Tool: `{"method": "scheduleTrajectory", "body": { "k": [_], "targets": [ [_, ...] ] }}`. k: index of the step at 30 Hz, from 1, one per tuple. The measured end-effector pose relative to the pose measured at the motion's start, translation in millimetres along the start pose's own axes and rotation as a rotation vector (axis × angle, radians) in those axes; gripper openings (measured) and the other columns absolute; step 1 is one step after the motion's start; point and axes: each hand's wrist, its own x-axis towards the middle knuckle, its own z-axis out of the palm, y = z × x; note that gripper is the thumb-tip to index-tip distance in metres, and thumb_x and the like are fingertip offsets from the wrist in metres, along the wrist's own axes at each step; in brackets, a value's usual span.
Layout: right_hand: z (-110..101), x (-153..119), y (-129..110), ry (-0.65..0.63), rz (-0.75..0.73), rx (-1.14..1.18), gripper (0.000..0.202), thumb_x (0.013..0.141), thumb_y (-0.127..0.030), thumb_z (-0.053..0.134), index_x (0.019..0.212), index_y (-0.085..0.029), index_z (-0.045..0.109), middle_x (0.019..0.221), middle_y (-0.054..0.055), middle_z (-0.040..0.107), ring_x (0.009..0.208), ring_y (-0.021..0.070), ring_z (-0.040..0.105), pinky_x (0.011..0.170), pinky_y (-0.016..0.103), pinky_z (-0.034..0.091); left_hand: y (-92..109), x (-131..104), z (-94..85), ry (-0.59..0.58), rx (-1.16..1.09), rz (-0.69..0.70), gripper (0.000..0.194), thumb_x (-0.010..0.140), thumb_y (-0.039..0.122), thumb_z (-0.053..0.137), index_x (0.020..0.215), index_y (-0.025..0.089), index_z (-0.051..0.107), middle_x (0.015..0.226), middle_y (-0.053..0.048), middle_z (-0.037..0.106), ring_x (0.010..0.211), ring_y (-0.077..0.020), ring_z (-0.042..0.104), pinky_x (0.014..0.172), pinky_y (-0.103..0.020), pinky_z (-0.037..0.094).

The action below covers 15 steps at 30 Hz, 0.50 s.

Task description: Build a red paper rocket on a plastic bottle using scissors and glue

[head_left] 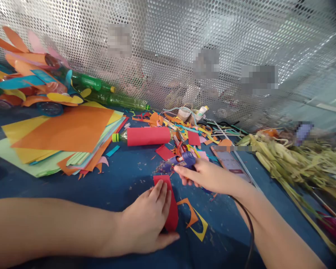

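My left hand [148,216] lies with fingers stretched over a red paper piece [172,209], pressing it to the blue table; its thumb is spread apart at the near end. Closed in my right hand [201,173] is a blue glue gun [184,160], its nozzle pointing left above the far end of the red paper. A dark cord [249,220] runs down along my right forearm. Beyond the hands lies a plastic bottle wrapped in red paper [148,136], with a yellow-green cap at its left end. An orange paper offcut [189,212] and a yellow one [202,226] rest right of the red piece.
At left are stacked coloured sheets [64,129], with paper-petalled bottle crafts [36,80] behind. Green bottles [123,101] lie along a perforated metal panel [168,48]. Paper scraps [156,118], a phone [231,162] and dry husks [285,160] spread to the right.
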Motion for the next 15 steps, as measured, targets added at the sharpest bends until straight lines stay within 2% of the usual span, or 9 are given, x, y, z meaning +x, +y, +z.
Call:
{"method": "scheduleTrajectory", "body": {
  "k": [8, 15],
  "targets": [
    [5.2, -0.8, -5.5, -0.062, 0.090, 0.049, 0.052, 0.081, -0.062, 0.037, 0.061, -0.016, 0.052, 0.059, 0.000, 0.060, 0.044, 0.0090, 0.055, 0.043, 0.019, 0.041, 0.1, 1.4, 0.7, 0.003, -0.030, -0.020, 0.080, 0.085, 0.059, 0.023, 0.131, -0.006, 0.033, 0.134, -0.032, 0.031, 0.124, -0.0424, 0.031, 0.095, -0.046, 0.037],
    [9.7, -0.5, -6.2, -0.062, 0.108, 0.038, 0.054, 0.079, -0.065, 0.036, 0.064, -0.016, 0.052, 0.061, 0.000, 0.060, 0.044, 0.0090, 0.055, 0.043, 0.020, 0.042, 0.9, 1.8, -0.2, -0.001, -0.032, -0.030, 0.078, 0.085, 0.058, 0.025, 0.131, -0.005, 0.034, 0.134, -0.031, 0.032, 0.123, -0.0419, 0.033, 0.093, -0.046, 0.038]
  ]
}}
